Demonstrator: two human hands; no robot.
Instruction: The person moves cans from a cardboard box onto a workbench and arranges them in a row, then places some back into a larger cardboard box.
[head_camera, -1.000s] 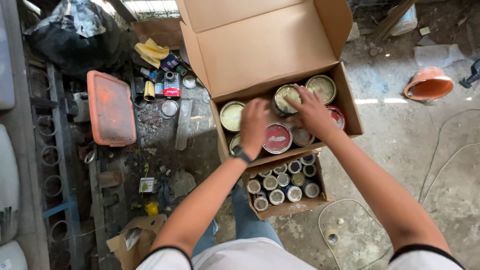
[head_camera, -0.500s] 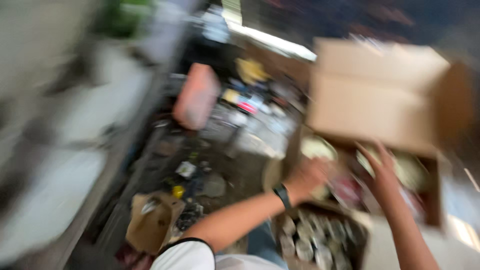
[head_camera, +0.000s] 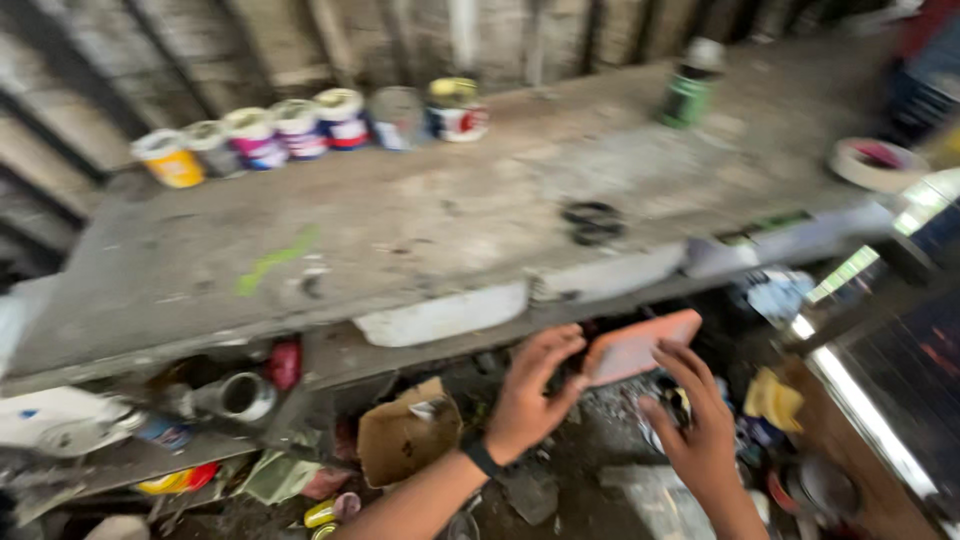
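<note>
We count seven paint cans (head_camera: 300, 128) in a row at the back of the bench, one dark spray can (head_camera: 686, 88) further right, one tape roll (head_camera: 876, 163) at the far right edge. Two hands up, left hand (head_camera: 530, 395) and right hand (head_camera: 700, 430). One orange lid (head_camera: 640, 345) behind them.

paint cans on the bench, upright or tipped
Upright. The paint cans stand in a row at the back of the bench, tops facing up, none on its side. The blur hides whether every lid is shut.
</note>
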